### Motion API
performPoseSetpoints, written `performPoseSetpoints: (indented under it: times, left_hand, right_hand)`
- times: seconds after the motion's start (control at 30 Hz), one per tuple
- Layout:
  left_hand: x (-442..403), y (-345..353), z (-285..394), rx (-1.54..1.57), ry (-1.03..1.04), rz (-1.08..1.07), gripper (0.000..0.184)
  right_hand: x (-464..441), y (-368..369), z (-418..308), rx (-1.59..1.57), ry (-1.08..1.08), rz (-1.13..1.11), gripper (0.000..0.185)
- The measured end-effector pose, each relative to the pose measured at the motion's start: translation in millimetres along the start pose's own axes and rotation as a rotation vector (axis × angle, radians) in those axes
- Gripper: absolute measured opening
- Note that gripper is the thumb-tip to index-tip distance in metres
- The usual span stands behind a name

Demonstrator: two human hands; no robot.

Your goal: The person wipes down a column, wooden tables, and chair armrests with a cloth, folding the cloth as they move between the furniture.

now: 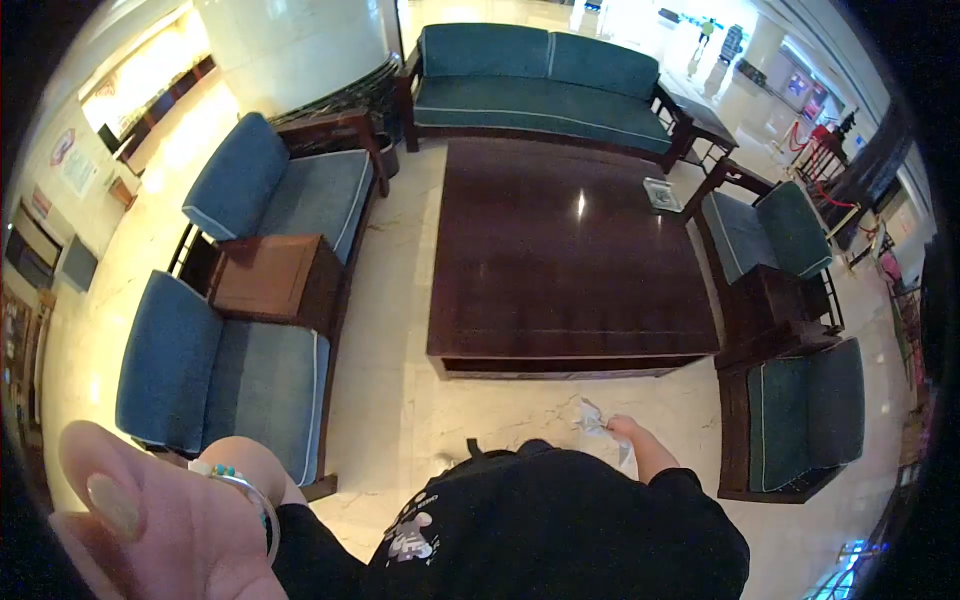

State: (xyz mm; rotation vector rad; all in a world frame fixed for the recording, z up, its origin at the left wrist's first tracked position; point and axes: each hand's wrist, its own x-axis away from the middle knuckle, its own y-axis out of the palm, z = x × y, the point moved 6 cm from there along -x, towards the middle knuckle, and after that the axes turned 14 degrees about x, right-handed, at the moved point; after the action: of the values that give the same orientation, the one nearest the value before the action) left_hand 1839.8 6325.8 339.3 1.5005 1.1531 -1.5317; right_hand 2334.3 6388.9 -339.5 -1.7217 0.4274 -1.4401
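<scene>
My right hand (626, 428) is closed around one end of a crumpled white tissue (592, 415), low in front of my body. Part of the tissue hangs below the fingers, over the pale floor and apart from the table's near edge. Very large and close to the camera, my left hand (165, 520) is raised at the lower left. A bracelet circles that wrist. The thumb and a nail show, but most of its fingers are cut off by the dark edge of the view, so its grip cannot be made out.
A dark wooden coffee table (570, 260) stands ahead, with a glass ashtray (662, 195) at its far right. Blue-green armchairs (265, 370) flank it, with a wooden side table (268, 275) on the left. A long sofa (540, 105) spans the far side.
</scene>
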Motion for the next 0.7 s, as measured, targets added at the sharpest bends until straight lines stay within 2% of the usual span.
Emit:
performPoseSetpoints:
  times: [0.07,0.13,0.17,0.23,0.27,0.33,0.37,0.4,0.47,0.6,0.7]
  left_hand:
    - [4,-31,10,-0.009,-0.005,0.009,0.040]
    - [10,-60,18,-0.020,-0.008,0.017,0.040]
    - [13,-73,19,-0.024,-0.004,0.021,0.040]
    - [22,-99,20,-0.038,-0.002,0.040,0.040]
    - [27,-111,18,-0.044,-0.011,0.049,0.040]
    - [33,-132,14,-0.069,-0.025,0.065,0.041]
    - [36,-142,10,-0.083,-0.032,0.064,0.041]
    - [38,-153,4,-0.102,-0.035,0.066,0.041]
    - [42,-175,-11,-0.127,-0.038,0.067,0.041]
    - [45,-214,-58,-0.153,-0.062,0.041,0.042]
    - [43,-242,-98,-0.156,-0.103,0.023,0.042]
  right_hand:
    - [-10,-14,-37,0.001,-0.079,0.004,0.017]
    - [-23,-20,-51,-0.330,0.021,0.030,0.015]
    - [-26,-22,-59,-0.321,0.012,0.025,0.015]
    - [-20,-40,-78,-0.200,-0.081,0.178,0.015]
    - [-20,-44,-83,-0.190,-0.095,0.155,0.015]
    - [-34,-33,-92,0.085,-0.100,-0.153,0.021]
    - [-37,-36,-94,0.113,-0.133,-0.223,0.027]
    - [-45,-22,-87,0.126,-0.151,-0.226,0.027]
    - [-75,0,-64,-0.119,0.017,-0.147,0.027]
    - [-130,-36,-77,-0.161,0.081,-0.239,0.028]
    - [-213,-58,-83,-0.235,0.094,-0.167,0.026]
